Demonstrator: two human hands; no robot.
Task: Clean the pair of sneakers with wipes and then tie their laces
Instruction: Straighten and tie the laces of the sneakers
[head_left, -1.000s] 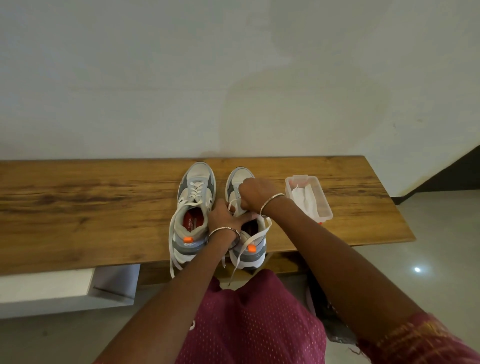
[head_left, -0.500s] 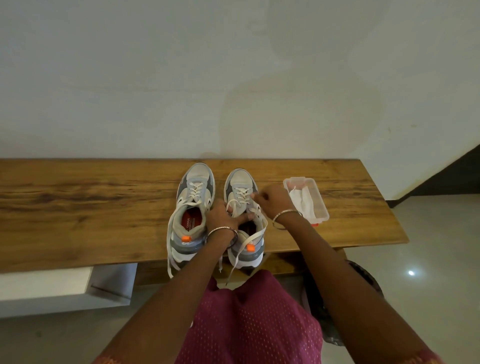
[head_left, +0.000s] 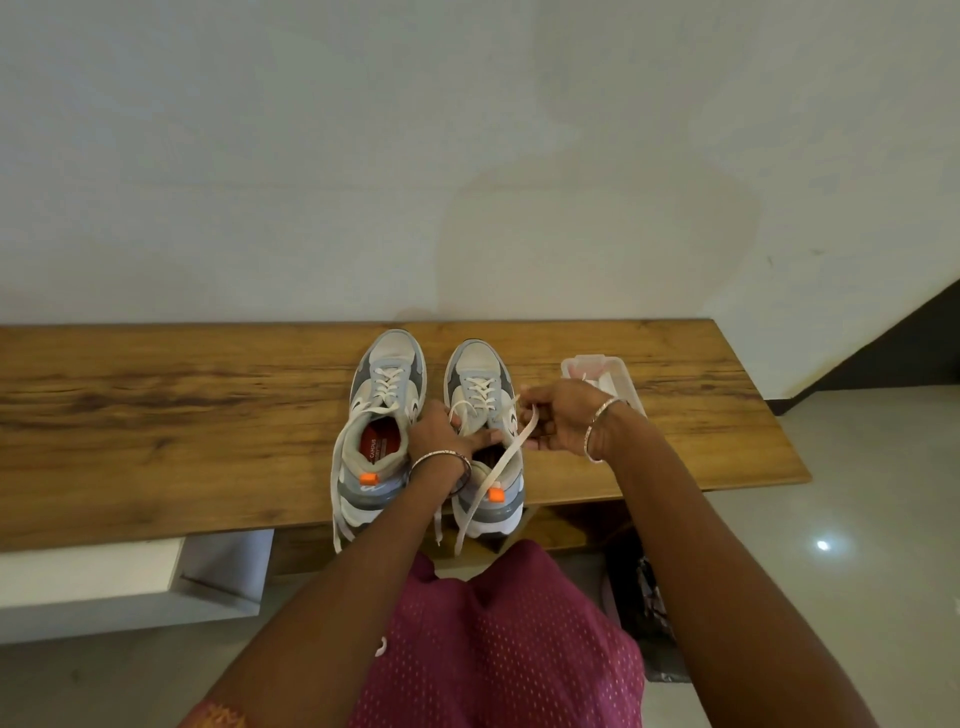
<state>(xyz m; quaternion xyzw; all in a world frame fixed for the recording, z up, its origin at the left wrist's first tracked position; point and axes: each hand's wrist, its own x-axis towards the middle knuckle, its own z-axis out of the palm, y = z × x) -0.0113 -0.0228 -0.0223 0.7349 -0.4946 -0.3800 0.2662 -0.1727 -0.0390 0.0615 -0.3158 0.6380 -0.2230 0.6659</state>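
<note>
On bench, right sneaker | right hand pinched lace, which ran diagonally from that pinch toward near edge | left hand lay across throat, nearer eyelets; grip unclear.

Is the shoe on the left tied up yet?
No, the left sneaker's laces hang loose and untied, dangling over the front edge of the wooden bench.
</note>
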